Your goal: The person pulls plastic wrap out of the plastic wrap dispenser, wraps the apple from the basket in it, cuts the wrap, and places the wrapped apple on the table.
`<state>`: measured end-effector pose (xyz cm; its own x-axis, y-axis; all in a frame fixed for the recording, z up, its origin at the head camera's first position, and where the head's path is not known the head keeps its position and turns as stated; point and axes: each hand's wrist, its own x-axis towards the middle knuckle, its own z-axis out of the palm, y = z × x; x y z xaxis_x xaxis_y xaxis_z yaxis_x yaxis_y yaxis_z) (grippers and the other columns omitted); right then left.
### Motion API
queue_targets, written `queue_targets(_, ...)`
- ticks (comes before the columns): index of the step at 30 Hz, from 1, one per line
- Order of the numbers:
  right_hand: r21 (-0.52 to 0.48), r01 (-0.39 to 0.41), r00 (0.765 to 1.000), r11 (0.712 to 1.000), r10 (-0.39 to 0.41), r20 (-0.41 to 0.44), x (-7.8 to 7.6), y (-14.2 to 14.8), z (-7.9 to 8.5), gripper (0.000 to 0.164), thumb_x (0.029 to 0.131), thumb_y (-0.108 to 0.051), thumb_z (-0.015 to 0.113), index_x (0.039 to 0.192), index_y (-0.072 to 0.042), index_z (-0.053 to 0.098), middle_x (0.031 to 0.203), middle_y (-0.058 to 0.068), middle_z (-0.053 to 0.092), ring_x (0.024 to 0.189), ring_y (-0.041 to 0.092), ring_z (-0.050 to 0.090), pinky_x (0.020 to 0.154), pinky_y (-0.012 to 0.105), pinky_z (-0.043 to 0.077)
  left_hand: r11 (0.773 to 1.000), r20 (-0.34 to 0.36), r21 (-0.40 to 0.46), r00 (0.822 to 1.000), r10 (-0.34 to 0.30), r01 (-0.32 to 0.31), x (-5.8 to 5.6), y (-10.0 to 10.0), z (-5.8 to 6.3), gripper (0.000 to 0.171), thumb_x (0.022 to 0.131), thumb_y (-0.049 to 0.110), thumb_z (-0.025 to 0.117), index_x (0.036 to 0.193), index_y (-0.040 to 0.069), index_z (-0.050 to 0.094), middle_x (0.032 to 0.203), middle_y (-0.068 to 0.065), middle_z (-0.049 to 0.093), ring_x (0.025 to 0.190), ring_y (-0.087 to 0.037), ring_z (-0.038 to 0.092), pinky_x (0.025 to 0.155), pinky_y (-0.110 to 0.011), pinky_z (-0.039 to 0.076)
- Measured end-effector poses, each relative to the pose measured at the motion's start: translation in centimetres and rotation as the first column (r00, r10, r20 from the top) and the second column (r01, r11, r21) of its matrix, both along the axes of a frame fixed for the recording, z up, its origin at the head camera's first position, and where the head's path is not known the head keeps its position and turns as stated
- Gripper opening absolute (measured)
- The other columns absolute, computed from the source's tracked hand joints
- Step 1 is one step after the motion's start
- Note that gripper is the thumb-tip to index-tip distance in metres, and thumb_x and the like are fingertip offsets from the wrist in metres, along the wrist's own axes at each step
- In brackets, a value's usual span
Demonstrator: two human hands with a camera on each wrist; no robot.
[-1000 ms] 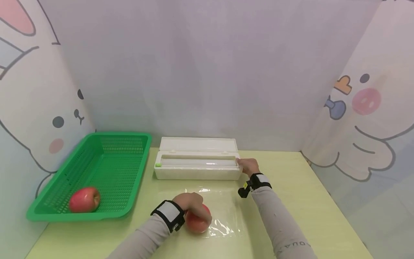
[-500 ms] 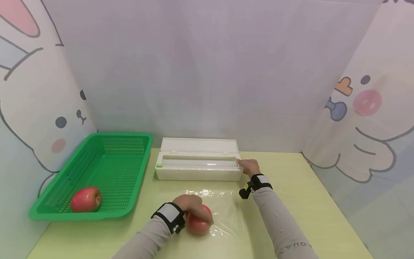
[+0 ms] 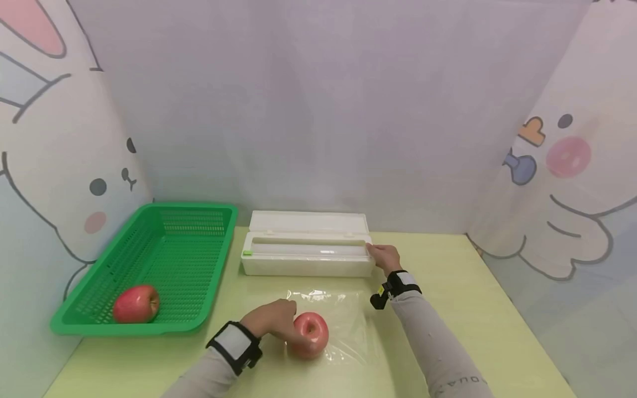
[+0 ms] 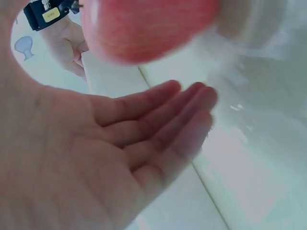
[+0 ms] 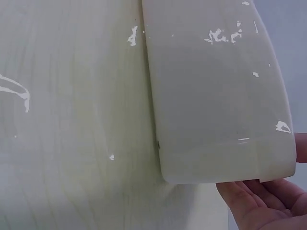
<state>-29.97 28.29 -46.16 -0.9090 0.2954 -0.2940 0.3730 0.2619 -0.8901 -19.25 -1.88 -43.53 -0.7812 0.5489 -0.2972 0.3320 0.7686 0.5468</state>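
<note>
A red apple [image 3: 313,331] stands on a sheet of clear plastic film [image 3: 343,315] spread on the table. My left hand [image 3: 273,320] is at the apple's left side; the left wrist view shows its fingers [image 4: 158,115] fairly straight and apart from the apple [image 4: 144,28]. The film runs out from a white cling film box [image 3: 308,267], whose lid [image 3: 308,222] stands raised at the back and whose roll shows inside. My right hand [image 3: 385,257] grips the box's right end. In the right wrist view its fingers [image 5: 259,201] lie at the end wall of the box [image 5: 216,96].
A green plastic basket [image 3: 226,265] stands on the left of the table, with a second red apple [image 3: 136,304] lying in its near corner. Behind the box rises a pale curtain [image 3: 308,110]. Side panels with cartoon animals border the table [image 3: 448,293].
My left hand has let go of the apple and drawn back to the left, uncovering its top. My right hand stays at the box's right end.
</note>
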Motion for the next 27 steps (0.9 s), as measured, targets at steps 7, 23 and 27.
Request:
queue_targets(7,0.127,-0.005,0.999,0.992,0.010,-0.034,0.1,0.3,-0.9,0.060,0.096,-0.045,0.049,0.135,0.001,0.053,0.142,0.024,0.048,0.127,0.036,0.051,0.102,0.044,0.048,0.995,-0.211,-0.043,0.973,-0.094,0.086,2.6,-1.9,-0.7,0.067,0.054,0.043,0.090,0.095,0.002,0.056,0.082,-0.001,0.051,0.072,-0.013,0.046,0.062,-0.027,0.045)
queue_targets(23,0.586,-0.181,0.597,0.790,0.561,-0.573,8.6,-8.1,2.5,0.033,0.078,-0.017,0.078,0.104,0.000,0.069,0.102,0.015,0.073,0.090,0.027,0.070,0.079,0.034,0.059,0.966,-0.640,-0.215,0.726,-0.252,0.145,7.5,-1.5,-4.9,0.025,0.065,0.004,0.066,0.057,0.015,0.046,0.054,0.005,0.044,0.049,-0.006,0.032,0.042,-0.020,0.027)
queue_targets(27,0.743,-0.382,0.401,0.550,0.823,-0.403,12.1,-9.9,2.4,0.042,0.073,-0.024,0.082,0.106,-0.003,0.068,0.105,0.007,0.072,0.096,0.020,0.068,0.084,0.030,0.057,0.921,-0.696,-0.366,0.616,-0.368,0.135,7.7,-0.9,-4.7,0.025,0.067,0.006,0.067,0.054,0.016,0.049,0.053,0.005,0.046,0.047,-0.006,0.034,0.040,-0.021,0.029)
